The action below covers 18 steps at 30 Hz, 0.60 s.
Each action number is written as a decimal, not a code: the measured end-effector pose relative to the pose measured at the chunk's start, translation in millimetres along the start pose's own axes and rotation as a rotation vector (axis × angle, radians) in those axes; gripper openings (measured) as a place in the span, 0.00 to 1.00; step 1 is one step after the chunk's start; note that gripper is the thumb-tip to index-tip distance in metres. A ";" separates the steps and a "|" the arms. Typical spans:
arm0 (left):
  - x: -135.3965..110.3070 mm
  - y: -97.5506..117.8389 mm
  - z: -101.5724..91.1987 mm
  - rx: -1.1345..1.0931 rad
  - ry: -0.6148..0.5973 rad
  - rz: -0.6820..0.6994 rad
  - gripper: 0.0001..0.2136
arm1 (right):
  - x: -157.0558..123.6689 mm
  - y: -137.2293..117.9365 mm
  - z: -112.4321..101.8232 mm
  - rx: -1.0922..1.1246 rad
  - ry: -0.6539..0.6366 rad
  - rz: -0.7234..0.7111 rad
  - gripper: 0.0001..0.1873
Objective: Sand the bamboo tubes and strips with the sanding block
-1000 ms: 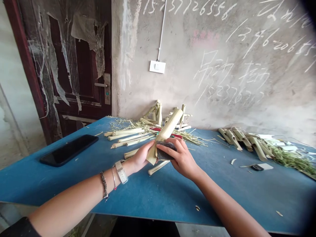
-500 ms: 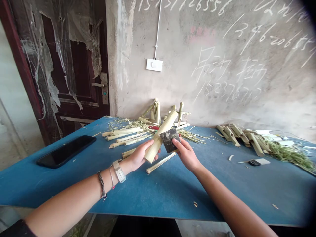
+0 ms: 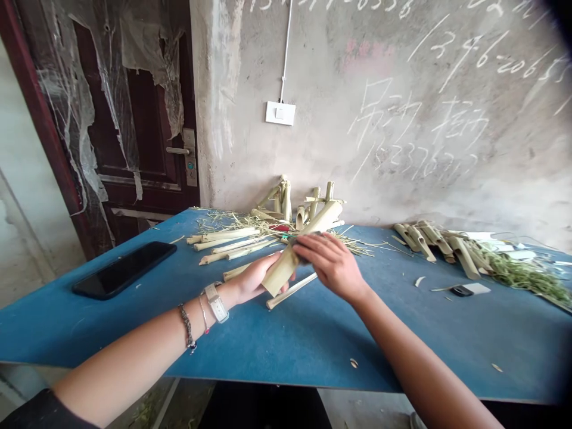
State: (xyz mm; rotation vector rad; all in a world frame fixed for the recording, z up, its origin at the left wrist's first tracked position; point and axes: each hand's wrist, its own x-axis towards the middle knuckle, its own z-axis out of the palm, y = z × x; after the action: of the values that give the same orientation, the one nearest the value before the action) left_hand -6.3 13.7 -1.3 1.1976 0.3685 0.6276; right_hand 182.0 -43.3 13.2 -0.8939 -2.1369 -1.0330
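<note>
Pale green bamboo tube (image 3: pixel 324 220) slanting up and away across the blue board (image 3: pixel 339 351), its lower end gripped in the closed left hand (image 3: pixel 257 279). Right hand (image 3: pixel 330 262) curled over the tube's middle, closed on a dark pad (image 3: pixel 300 244), only a sliver showing under the fingers, pressed to the tube. Thin stick (image 3: pixel 292 291) just below, almost touching the left hand. Blue surface running from both hands to the board's near edge, with a few shavings (image 3: pixel 354 362) on it. Cut pieces (image 3: pixel 433 244) well right of the hands; straw (image 3: pixel 353 247) just behind the tube; phone (image 3: pixel 124 269) well left, near the board's edge.
</note>
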 end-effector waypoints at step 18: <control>-2.0 13.0 -6.4 -0.110 -0.174 0.059 0.36 | -8.1 2.2 16.8 -0.122 -0.092 0.193 0.35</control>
State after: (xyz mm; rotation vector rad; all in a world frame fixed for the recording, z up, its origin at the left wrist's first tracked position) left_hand -14.9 20.1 8.7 1.1515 0.1507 0.5815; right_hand 184.8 -30.9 -0.6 -1.2024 -2.0309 -1.0489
